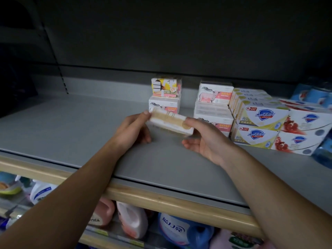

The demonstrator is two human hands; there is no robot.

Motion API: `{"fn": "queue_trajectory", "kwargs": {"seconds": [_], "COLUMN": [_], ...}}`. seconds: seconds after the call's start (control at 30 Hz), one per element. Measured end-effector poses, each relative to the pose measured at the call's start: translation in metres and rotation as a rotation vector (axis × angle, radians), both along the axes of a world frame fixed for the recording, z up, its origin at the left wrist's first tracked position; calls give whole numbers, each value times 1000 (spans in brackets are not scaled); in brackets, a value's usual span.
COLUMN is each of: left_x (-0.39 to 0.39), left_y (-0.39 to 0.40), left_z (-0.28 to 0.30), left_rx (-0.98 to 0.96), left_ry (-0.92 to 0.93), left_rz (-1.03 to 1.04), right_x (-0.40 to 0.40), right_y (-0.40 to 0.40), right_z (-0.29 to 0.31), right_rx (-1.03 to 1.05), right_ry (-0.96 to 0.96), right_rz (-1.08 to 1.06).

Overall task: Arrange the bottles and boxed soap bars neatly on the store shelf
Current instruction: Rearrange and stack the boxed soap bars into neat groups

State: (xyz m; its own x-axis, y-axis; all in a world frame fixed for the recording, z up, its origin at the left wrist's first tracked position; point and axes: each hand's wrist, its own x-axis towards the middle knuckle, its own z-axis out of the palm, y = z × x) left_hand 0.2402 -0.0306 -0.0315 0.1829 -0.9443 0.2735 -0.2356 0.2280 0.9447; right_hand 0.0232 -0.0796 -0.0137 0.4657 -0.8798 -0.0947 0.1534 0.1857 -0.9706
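Soap box (171,122): white and tan, held above the grey shelf (71,126), tilted, between both hands.
Left hand (133,130): fingertips pinch its left end.
Right hand (206,139): thumb and fingers pinch its right end.
Behind: stacked goat-milk soap boxes (214,105); Safeguard boxes (258,123) right.

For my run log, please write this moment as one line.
left hand: holds soap box | right hand: holds same box | box: above shelf, not placed
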Motion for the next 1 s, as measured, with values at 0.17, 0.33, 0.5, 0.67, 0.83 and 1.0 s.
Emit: {"fn": "queue_trajectory", "kwargs": {"seconds": [0.17,0.33,0.5,0.67,0.83,1.0], "left_x": [-2,-3,-2,-1,-3,-1], "left_y": [0,3,3,3,-2,-3], "left_z": [0,1,5,4,1,0], "left_rx": [20,-32,-65,-35,-120,-135], "left_ry": [108,229,337,430,434,418], "left_rz": [-73,-190,-238,-234,-215,-189], "right_x": [0,4,0,2,5,6], "right_y": [2,-1,-3,-3,3,6], "right_z": [-3,-6,-10,-12,-11,-9], "right_rx": [-298,-282,-595,-691,-844,-914], "right_ry": [41,60,400,353,362,325], "right_rz": [-22,-149,-184,-221,-129,-120]}}
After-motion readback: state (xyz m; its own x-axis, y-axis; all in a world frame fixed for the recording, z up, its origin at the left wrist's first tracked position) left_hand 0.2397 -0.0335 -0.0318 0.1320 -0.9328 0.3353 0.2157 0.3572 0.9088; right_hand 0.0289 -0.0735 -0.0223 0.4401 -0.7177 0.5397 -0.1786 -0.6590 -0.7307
